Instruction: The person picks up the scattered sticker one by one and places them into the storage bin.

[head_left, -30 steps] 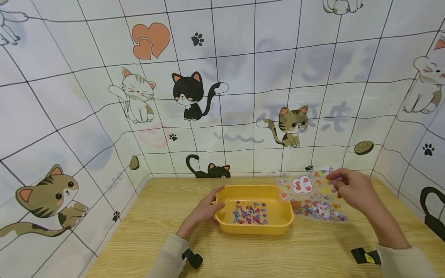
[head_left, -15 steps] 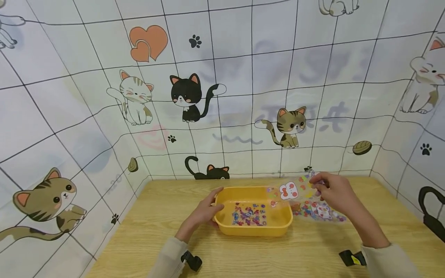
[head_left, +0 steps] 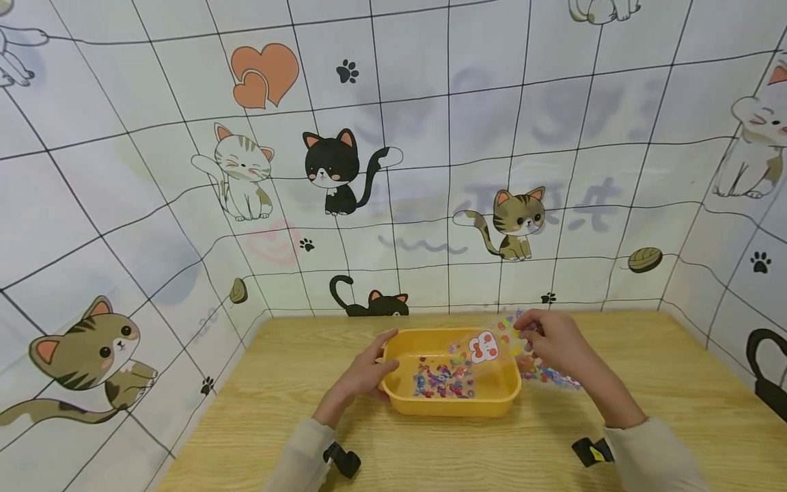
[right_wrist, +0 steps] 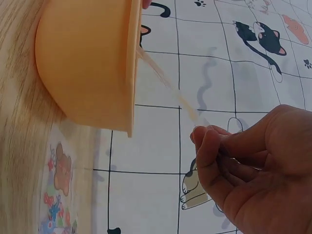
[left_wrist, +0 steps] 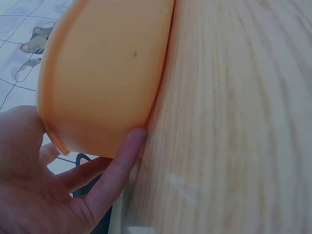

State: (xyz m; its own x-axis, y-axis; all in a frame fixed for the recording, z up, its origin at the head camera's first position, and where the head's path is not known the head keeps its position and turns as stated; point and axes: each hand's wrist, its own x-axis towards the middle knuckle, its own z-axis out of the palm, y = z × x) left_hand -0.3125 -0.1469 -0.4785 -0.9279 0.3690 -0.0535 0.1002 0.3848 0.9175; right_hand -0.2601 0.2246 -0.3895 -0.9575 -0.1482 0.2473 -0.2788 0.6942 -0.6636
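My left hand (head_left: 364, 374) holds the left end of a yellow plastic basin (head_left: 455, 408), thumb over the rim. In the left wrist view, fingers lie against the outer wall of the basin (left_wrist: 102, 83). Between thumb and fingertips, my right hand (head_left: 556, 343) pinches the right end of a clear sticker sheet (head_left: 484, 347) printed with a white bunny. The sheet slopes down to the left over the basin's right side; edge-on, the sheet (right_wrist: 165, 80) reaches past the rim in the right wrist view. Another colourful sticker sheet (head_left: 439, 383) lies inside the basin.
Right of the basin, a further sticker sheet (head_left: 549, 376) lies on the wooden table (head_left: 295, 342), partly covered by my right hand and forearm. Its bear (right_wrist: 62, 170) shows in the right wrist view. A cat-patterned wall covering (head_left: 424, 205) stands behind and at both sides.
My right hand has moved left with the bunny sticker sheet, bringing it from beside the basin to over its right half and tilting it downward. The left hand has stayed on the basin.
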